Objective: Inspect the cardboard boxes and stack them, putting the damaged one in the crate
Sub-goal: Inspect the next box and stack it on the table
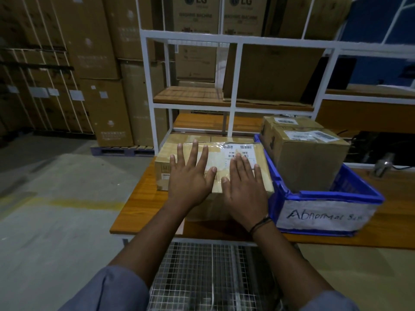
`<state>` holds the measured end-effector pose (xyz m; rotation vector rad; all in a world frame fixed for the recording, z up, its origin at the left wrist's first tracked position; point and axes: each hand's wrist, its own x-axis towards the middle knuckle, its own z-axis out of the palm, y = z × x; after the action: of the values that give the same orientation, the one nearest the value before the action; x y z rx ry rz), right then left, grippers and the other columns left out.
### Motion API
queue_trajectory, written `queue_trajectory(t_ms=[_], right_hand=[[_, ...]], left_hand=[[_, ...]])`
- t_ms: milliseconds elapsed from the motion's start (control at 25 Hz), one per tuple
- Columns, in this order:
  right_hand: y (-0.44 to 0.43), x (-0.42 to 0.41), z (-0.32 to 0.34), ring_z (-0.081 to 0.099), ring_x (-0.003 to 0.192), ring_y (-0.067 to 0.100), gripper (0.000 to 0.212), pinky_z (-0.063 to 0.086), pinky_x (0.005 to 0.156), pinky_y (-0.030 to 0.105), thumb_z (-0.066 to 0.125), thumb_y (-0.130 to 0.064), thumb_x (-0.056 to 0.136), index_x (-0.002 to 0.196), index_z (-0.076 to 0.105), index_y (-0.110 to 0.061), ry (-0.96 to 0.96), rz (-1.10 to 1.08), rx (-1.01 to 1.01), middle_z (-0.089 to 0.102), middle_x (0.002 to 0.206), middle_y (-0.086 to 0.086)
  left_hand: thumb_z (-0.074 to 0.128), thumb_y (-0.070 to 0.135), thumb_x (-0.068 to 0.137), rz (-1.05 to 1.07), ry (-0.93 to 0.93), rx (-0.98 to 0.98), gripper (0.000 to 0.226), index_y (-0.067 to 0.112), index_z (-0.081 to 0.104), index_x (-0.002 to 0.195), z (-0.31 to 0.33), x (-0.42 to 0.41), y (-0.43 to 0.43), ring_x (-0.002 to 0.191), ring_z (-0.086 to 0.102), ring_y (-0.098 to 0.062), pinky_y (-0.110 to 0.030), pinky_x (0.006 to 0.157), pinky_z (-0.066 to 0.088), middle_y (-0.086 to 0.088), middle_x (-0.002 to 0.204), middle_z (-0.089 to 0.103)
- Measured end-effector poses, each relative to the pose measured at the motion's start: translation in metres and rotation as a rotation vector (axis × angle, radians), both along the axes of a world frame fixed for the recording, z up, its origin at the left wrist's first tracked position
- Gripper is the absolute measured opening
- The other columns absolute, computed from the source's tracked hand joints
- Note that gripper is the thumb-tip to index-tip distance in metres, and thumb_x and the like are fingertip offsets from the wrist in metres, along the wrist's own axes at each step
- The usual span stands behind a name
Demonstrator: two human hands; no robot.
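Head view, looking down at a wooden table (pixel 139 198) in a dim warehouse. Left hand (pixel 188 173) and right hand (pixel 243 180) laid flat, side by side, on top box (pixel 219 154). Fingers straight and spread, gripping nothing, only resting or pressing. Top box taped, with a barcode label partly under the right fingers. Lower box (pixel 202 207) in shadow below its near edge, between the forearms; whether underneath or in front, hard to tell. Blue crate (pixel 336 195), hand-labelled "Abnormal", just right of top box, touching or nearly so. Crated box (pixel 310 162) already inside, with another behind it.

Likely step: checking or squaring top box.

Possible trouble:
- Palms on top only, no hold on the sides, so a sideways shove likely to slide top box askew.
- Top box near the table's left edge, so a leftward push apt to send it toward the floor (pixel 56 198).
- Label film probably slick under the palms.
- Dim light apt to hide dents or tears, risking a damaged box left in the stack.

Room to move:
- Right: blocked by the crate wall.
- Behind: white rack (pixel 149 86) close.
- Below the near edge: mesh cart (pixel 202 277).
- Open: straight up, and back toward the body.
- Left: a narrow bare strip of table.
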<state>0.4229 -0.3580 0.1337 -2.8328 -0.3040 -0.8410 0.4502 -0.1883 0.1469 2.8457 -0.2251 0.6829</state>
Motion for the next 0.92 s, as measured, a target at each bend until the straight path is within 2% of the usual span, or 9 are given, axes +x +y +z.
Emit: queue_trajectory(t_ms=[240, 400, 520, 560, 640, 720, 760, 880, 920], right_hand=[[0.000, 0.004, 0.000, 0.007, 0.160, 0.021, 0.073, 0.004, 0.129, 0.050, 0.010, -0.049, 0.103, 0.164, 0.020, -0.009, 0.029, -0.006, -0.029, 0.014, 0.172, 0.009], [-0.004, 0.004, 0.004, 0.010, 0.160, 0.024, 0.074, -0.003, 0.125, 0.061, 0.007, -0.054, 0.103, 0.164, 0.023, -0.015, 0.002, -0.055, -0.073, 0.018, 0.171, 0.005], [-0.021, 0.005, 0.005, 0.006, 0.160, 0.024, 0.073, -0.008, 0.125, 0.057, 0.010, -0.057, 0.104, 0.164, 0.023, -0.019, -0.032, -0.074, 0.037, 0.014, 0.172, 0.002], [-0.026, 0.003, 0.006, 0.003, 0.160, 0.023, 0.071, -0.005, 0.125, 0.052, 0.013, -0.058, 0.104, 0.165, 0.021, -0.021, -0.029, -0.049, 0.177, 0.010, 0.173, 0.001], [-0.034, 0.004, 0.001, 0.008, 0.159, 0.019, 0.065, 0.010, 0.126, 0.040, 0.024, -0.055, 0.108, 0.165, 0.019, -0.023, 0.070, 0.069, 0.764, 0.010, 0.173, -0.001], [-0.042, 0.013, -0.012, 0.025, 0.155, 0.020, 0.058, 0.026, 0.121, 0.035, 0.032, -0.049, 0.111, 0.162, 0.029, -0.022, 0.180, 0.099, 1.382, 0.028, 0.168, 0.001], [-0.048, 0.019, -0.026, 0.032, 0.152, 0.025, 0.058, 0.032, 0.119, 0.039, 0.035, -0.051, 0.110, 0.159, 0.035, -0.023, 0.305, 0.056, 1.572, 0.037, 0.163, 0.003], [-0.052, 0.031, -0.073, 0.046, 0.140, 0.038, 0.073, 0.041, 0.107, 0.052, 0.043, -0.070, 0.099, 0.158, 0.039, -0.027, 0.796, 0.006, 1.906, 0.047, 0.153, 0.007], [-0.050, 0.038, -0.089, 0.050, 0.135, 0.037, 0.076, 0.044, 0.103, 0.052, 0.044, -0.074, 0.096, 0.155, 0.043, -0.027, 0.849, 0.064, 1.915, 0.050, 0.152, 0.007]], left_hand=[[0.007, 0.067, 0.098, 0.001, 0.019, -0.005, 0.076, 0.033, 0.003, 0.165, 0.000, 0.002, 0.002, 0.157, -0.016, -0.036, -0.059, 0.126, -0.001, 0.001, 0.172, -0.011], [0.015, 0.067, 0.102, -0.044, 0.055, -0.053, 0.072, 0.036, 0.003, 0.165, 0.005, 0.008, 0.017, 0.157, -0.015, -0.033, -0.058, 0.126, 0.000, 0.005, 0.172, -0.010], [0.019, 0.067, 0.103, -0.057, 0.085, -0.094, 0.070, 0.038, 0.005, 0.165, 0.009, 0.012, 0.032, 0.158, -0.013, -0.032, -0.058, 0.125, 0.002, 0.007, 0.173, -0.007], [0.017, 0.069, 0.102, -0.054, 0.088, -0.112, 0.071, 0.038, 0.005, 0.165, 0.008, 0.014, 0.037, 0.158, -0.012, -0.032, -0.058, 0.125, 0.004, 0.007, 0.173, -0.006], [0.013, 0.073, 0.098, -0.042, 0.098, -0.176, 0.076, 0.038, 0.006, 0.165, 0.006, 0.018, 0.053, 0.158, -0.008, -0.032, -0.059, 0.124, 0.010, 0.008, 0.173, -0.005], [0.012, 0.076, 0.096, -0.035, 0.113, -0.265, 0.077, 0.041, 0.006, 0.164, 0.003, 0.021, 0.073, 0.159, -0.002, -0.031, -0.060, 0.125, 0.015, 0.011, 0.173, -0.005], [0.014, 0.075, 0.096, -0.032, 0.123, -0.308, 0.076, 0.042, 0.006, 0.164, 0.001, 0.019, 0.082, 0.159, 0.002, -0.029, -0.059, 0.125, 0.017, 0.013, 0.173, -0.005], [0.019, 0.072, 0.097, -0.035, 0.148, -0.408, 0.073, 0.044, 0.006, 0.164, -0.004, 0.011, 0.098, 0.159, 0.009, -0.023, -0.057, 0.121, 0.022, 0.018, 0.171, -0.007], [0.021, 0.070, 0.099, -0.036, 0.146, -0.419, 0.072, 0.043, 0.005, 0.164, -0.004, 0.007, 0.100, 0.159, 0.009, -0.021, -0.058, 0.120, 0.024, 0.018, 0.171, -0.008]])
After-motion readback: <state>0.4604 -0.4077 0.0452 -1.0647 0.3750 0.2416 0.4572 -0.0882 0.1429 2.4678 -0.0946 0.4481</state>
